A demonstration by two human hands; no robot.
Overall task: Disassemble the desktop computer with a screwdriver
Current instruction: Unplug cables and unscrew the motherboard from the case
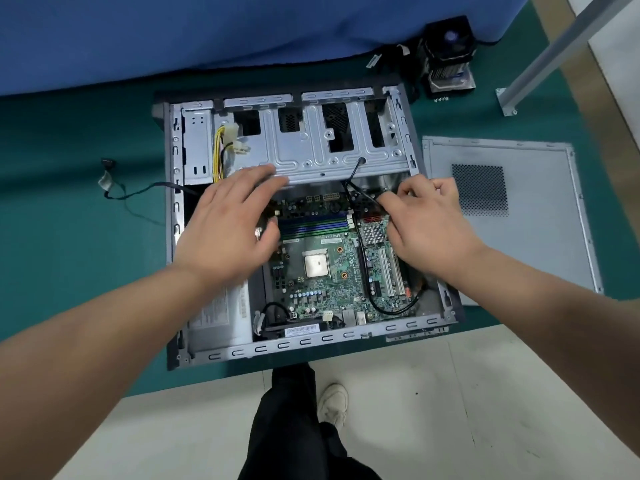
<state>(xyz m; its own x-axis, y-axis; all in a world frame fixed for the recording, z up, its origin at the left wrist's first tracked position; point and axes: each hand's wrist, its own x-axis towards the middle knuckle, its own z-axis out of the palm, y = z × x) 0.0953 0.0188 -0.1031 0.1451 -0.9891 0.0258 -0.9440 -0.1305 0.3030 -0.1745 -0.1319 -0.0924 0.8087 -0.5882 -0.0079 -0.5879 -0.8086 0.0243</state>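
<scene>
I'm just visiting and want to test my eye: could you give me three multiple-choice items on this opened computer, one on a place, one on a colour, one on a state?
1. Where does the grey perforated side panel lie?
A. right of the case
B. left of the case
C. on the case

2. What colour is the mat?
A. red
B. green
C. white

3. What is the right hand doing?
A. hanging idle
B. pinching a black cable
C. lying flat

A: it lies beside the case's right wall. B: green shows around the case. B: fingertips close on the cable.
</scene>
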